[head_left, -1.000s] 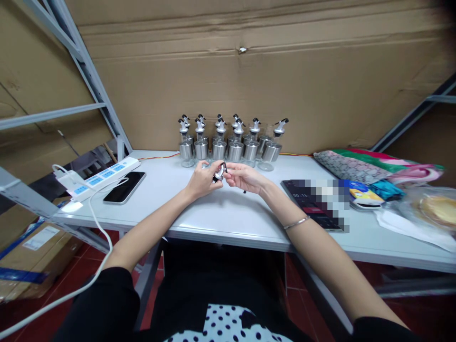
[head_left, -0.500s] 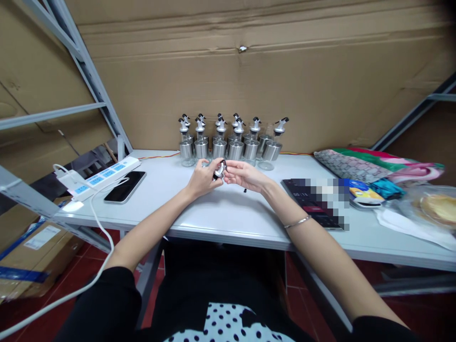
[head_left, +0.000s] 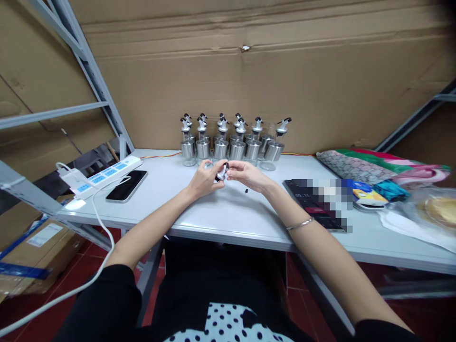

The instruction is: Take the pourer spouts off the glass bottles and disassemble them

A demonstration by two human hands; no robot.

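Above the middle of the table, my left hand (head_left: 204, 180) is closed around a silver and black pourer spout (head_left: 222, 174). My right hand (head_left: 249, 175) meets it from the other side, its thumb and fingertips pinching at the black lever end of the spout. A small black piece (head_left: 246, 191) lies on the table below my right hand. Just beyond my hands stand two rows of oil bottles (head_left: 237, 150), glass with steel sleeves, most topped with the same kind of spout. One bottle in the back row, toward the right, appears to have no spout.
On the left of the white table (head_left: 199, 216) lie a phone (head_left: 127, 185) and a power strip (head_left: 109, 175) with a white cable. To the right are a dark tablet-like device (head_left: 302, 194), a yellow-blue packet (head_left: 366, 194), colourful fabric (head_left: 388, 166) and a plastic food container (head_left: 440, 206). Cardboard (head_left: 199, 71) stands behind.
My right fingers have curled in closer onto the spout's black end. The small black piece on the table shows more clearly. The whole view has shifted slightly.
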